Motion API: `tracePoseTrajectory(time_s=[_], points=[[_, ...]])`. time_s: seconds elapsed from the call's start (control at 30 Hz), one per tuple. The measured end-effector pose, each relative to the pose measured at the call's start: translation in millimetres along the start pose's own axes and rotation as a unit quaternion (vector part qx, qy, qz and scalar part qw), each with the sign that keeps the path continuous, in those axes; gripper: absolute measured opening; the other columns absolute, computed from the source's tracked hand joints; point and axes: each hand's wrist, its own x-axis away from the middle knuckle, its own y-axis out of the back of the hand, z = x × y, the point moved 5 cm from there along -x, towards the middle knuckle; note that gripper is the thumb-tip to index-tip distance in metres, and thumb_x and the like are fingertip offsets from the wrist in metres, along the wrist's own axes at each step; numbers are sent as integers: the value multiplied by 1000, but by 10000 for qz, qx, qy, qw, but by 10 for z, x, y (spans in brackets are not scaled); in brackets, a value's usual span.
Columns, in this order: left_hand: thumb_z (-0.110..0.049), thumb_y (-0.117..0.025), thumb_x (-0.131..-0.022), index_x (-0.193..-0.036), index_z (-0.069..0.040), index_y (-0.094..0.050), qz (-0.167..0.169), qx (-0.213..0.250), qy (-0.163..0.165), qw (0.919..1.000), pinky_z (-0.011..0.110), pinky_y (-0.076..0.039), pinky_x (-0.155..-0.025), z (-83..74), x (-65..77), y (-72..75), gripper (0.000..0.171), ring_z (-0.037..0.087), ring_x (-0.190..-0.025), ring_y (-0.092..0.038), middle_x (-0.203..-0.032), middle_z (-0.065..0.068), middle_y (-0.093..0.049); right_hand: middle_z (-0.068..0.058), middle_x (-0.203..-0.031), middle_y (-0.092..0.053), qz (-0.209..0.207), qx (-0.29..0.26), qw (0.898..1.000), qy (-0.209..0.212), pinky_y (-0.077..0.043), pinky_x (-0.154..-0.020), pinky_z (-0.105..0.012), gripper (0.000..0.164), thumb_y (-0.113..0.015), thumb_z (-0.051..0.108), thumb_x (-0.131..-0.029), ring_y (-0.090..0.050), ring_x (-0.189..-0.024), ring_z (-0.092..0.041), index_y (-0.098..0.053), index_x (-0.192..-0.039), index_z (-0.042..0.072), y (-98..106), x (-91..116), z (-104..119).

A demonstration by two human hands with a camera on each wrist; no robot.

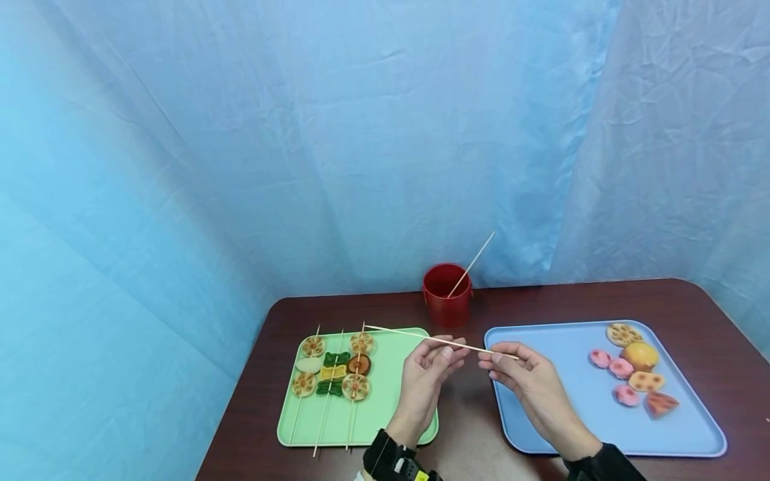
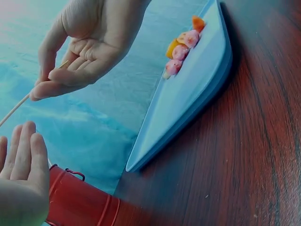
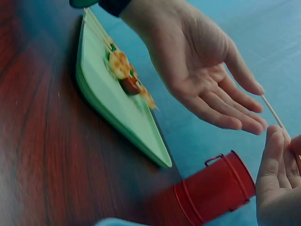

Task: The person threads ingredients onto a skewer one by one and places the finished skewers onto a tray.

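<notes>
A: Quick, head view off my remote feed, what are the hands on?

B: I get the right hand (image 1: 538,384) pinching a bare skewer (image 1: 397,331) near one end, thumb against fingers; left hand (image 1: 424,374) has its fingers loosely straight, touching the stick farther along, and the far end sticks out over the green tray (image 1: 385,384)

A: Around them?

B: Three loaded skewers (image 1: 333,373) on the green tray, red bucket (image 1: 445,312) behind with another stick (image 1: 478,255) leaning in it, blue tray (image 1: 577,347) with loose food pieces (image 1: 640,357) at its right side, all on a dark brown table (image 1: 466,427)

A: Left wrist?

B: Right hand up top, skewer between thumb and fingertips, its tip poking out past the fingers; left hand is cut off at lower left, so from here I can't tell its grip

A: Right wrist?

B: Left palm in sight, thumb spread from the index finger, thumb tip at the skewer; the right hand is cropped at the edge, bucket below and between them
</notes>
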Motion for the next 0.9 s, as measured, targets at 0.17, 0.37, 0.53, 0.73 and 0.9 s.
tracePoseTrajectory(time_s=[0.17, 0.37, 0.53, 0.73, 0.9], points=[[-8, -66, -101, -127, 4, -59, -66, 133, 34, 9999, 38, -55, -96, 24, -1, -28, 30, 25, -109, -73, -128, 27, -67, -4, -102, -77, 14, -156, 9998, -155, -58, -83, -25, 16, -63, 11, -104, -74, -97, -12, -64, -117, 2, -53, -9, -65], [-12, -68, -101, -123, 9, -59, -539, -116, -48, 9985, 36, -58, -91, 41, -7, 9, 31, 23, -101, -75, -120, 26, -71, -9, -105, -77, -215, 293, 9983, -448, -58, -85, -30, 29, -66, 14, -102, -74, -99, -16, -58, -122, -6, -114, -7, -121], [-15, -66, -103, -118, 2, -61, -847, -206, -102, 9961, 36, -58, -90, 11, -14, 108, 24, 22, -99, -76, -121, 30, -69, -11, -104, -77, -65, 681, 9972, -313, -59, -87, -33, 30, -66, 14, -102, -74, -98, -17, -60, -121, -9, -89, 5, -101], [-17, -64, -104, -118, 4, -57, -976, -151, -220, 9949, 36, -58, -91, -81, -16, 285, 26, 20, -98, -75, -114, 23, -73, -14, -109, -75, -132, 1276, 9914, -262, -59, -88, -33, 38, -66, 24, -103, -74, -98, -17, -61, -122, -8, 179, -5, 47], [-18, -62, -105, -121, 4, -57, -909, -481, -342, 9941, 37, -58, -91, -144, -1, 404, 27, 27, -103, -73, -113, 22, -72, -19, -115, -73, -56, 2084, 9775, -317, -58, -89, -36, 47, -63, 31, -105, -73, -101, -19, -58, -128, -10, 509, -13, 215]])
